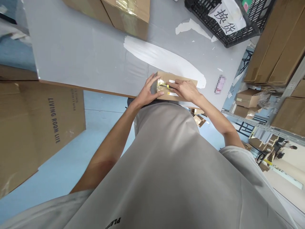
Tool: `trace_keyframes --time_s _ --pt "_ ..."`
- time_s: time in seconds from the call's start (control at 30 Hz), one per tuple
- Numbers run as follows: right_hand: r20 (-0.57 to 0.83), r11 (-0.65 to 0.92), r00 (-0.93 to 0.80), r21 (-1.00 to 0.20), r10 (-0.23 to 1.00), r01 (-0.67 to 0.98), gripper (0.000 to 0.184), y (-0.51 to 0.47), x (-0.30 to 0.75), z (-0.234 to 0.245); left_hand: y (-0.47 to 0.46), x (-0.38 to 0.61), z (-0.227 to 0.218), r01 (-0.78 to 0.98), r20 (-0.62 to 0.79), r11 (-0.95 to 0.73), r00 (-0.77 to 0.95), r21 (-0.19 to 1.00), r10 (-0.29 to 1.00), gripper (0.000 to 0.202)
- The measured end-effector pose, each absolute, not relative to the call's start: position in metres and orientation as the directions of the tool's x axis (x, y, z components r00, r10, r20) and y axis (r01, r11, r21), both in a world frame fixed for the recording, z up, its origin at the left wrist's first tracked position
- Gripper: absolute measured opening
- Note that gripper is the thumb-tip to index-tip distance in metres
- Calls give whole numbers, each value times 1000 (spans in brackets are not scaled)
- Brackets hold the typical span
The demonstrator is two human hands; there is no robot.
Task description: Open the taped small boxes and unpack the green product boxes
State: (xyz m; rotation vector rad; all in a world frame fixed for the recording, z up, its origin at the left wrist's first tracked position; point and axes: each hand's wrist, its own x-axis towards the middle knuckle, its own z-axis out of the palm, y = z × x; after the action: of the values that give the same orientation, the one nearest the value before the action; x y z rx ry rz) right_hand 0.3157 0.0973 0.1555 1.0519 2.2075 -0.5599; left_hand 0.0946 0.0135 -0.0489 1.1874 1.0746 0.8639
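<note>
A small cardboard box [188, 78] lies at the near edge of the table, with shiny clear tape over its left end. My left hand [148, 92] grips that left end, thumb on the near side and fingers on the far side. Closed around a yellow and black utility knife [168, 86], my right hand [187, 90] rests over the top of the box. The knife's thin blade points left and touches the taped area. Part of its handle is hidden under my fingers.
The grey table [78, 57] has a torn white patch [164, 60] behind the box. A larger taped carton [131, 19] and a black plastic crate [228, 39] with a paper sign stand farther back. Big cartons [35, 127] flank the left; shelves with boxes [247, 97] are right.
</note>
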Motion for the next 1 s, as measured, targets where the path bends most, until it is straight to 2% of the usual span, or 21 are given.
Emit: trace_keyframes --time_s 0.3,0.6,0.8,1.0 --pt "-667 618 -538 -146 515 772 57 100 318 150 13 93 -50 50 -203 197 283 979 937 127" --pt "-713 633 -511 -123 480 765 48 105 299 159 14 91 -42 50 -217 211 285 976 934 127" --pt "-700 638 -530 -138 479 758 45 107 297 142 14 90 -46 86 -226 211 269 974 936 126" --pt "-730 589 -447 -76 517 805 45 97 317 137 10 87 -51 145 -251 222 235 964 939 123"
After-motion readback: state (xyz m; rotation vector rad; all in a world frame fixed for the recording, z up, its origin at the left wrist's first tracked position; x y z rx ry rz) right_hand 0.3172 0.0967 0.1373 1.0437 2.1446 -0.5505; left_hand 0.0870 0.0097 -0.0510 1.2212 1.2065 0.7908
